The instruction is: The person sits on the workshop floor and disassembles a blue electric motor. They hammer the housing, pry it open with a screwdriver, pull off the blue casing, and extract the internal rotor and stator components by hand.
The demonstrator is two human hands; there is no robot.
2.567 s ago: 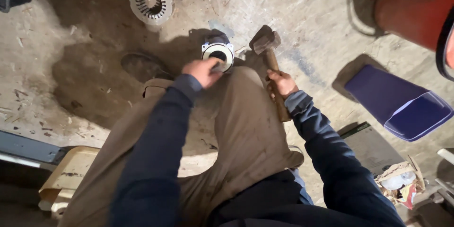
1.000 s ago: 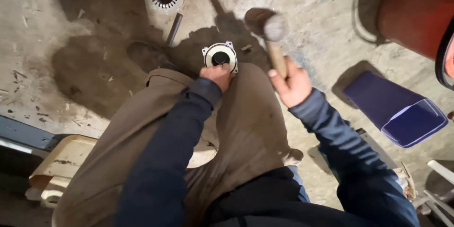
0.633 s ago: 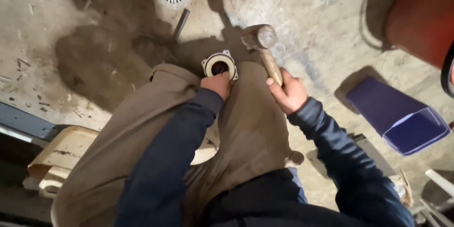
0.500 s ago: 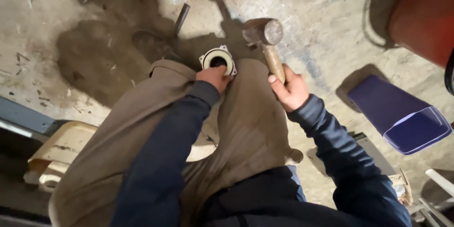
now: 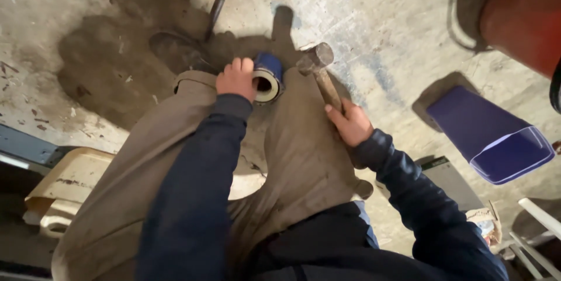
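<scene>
Our left hand (image 5: 236, 79) grips blue cylindrical metal part w/ cream rim (image 5: 267, 77); right hand (image 5: 350, 123) fingers wrapped round wooden-handled steel hammer (image 5: 318, 69), just right

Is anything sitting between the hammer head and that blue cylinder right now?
Nothing visible. The hammer in the right hand has its head just right of the blue cylinder, with only a narrow gap between them. The left hand steadies the cylinder from its far, left side.
</scene>
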